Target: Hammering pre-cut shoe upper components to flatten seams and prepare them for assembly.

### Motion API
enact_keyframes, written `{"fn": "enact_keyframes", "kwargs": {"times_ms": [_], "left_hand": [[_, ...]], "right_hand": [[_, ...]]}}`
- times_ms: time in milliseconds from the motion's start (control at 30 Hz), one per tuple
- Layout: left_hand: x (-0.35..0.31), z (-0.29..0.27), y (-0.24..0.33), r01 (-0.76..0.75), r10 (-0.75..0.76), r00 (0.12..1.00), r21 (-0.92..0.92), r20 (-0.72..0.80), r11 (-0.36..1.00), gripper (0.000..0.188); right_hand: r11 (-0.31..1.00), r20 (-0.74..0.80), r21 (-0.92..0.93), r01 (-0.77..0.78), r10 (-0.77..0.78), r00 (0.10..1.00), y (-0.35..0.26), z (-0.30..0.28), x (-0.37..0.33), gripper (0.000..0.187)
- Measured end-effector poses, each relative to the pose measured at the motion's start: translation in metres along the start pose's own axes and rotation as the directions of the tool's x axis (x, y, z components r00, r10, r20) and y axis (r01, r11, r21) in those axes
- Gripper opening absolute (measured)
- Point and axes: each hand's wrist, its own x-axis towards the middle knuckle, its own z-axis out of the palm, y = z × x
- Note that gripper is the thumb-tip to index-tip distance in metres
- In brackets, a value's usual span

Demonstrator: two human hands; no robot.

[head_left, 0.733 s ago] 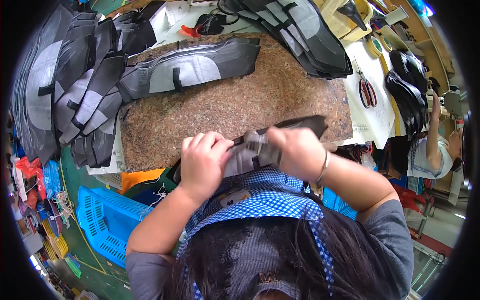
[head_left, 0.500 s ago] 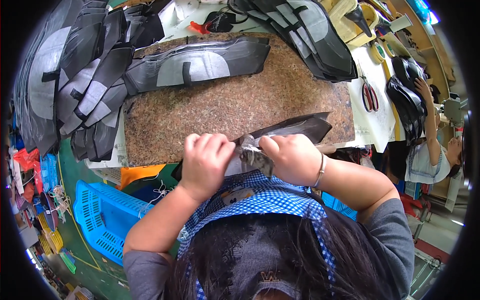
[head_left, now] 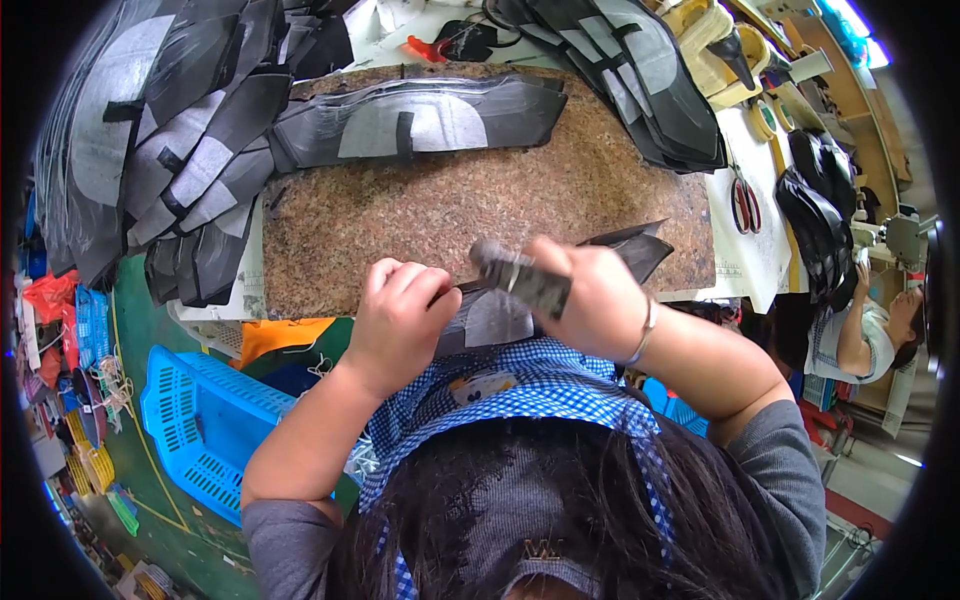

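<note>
A black, flexible-looking cut piece [head_left: 498, 319] with a light grey patch lies along the near edge of the stone slab [head_left: 430, 215], partly over that edge. Its pointed end [head_left: 645, 250] sticks out beyond my right hand. My left hand [head_left: 400, 318] is closed with bent fingers on the piece's left part and edge. In my right hand [head_left: 600, 300] I grip a hammer; its worn, dark head [head_left: 522, 282] is tilted just above the piece. The hammer's handle is hidden by my hand and wrist.
Stacked black pieces [head_left: 105, 150] fill the left, with another stack [head_left: 660, 90] at the far right. More pieces [head_left: 420, 125] lie on the slab's far part. Red-handled scissors [head_left: 744, 205] rest to the right. A blue basket [head_left: 215, 425] stands lower left; a co-worker [head_left: 850, 335] is at right.
My right hand has lifted and turned the hammer, so its head is now raised and more of the grey patch shows. My left hand stays on the piece. The co-worker's arm has lowered.
</note>
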Motion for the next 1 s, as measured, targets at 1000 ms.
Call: {"fn": "enact_keyframes", "kwargs": {"times_ms": [1000], "left_hand": [[0.024,0.015,0.017,0.020,-0.028,0.993,0.067,0.117,0.998,0.022]], "right_hand": [[0.987,0.094,-0.056,-0.154,0.158,0.983,0.021,-0.010,-0.025,0.023]]}}
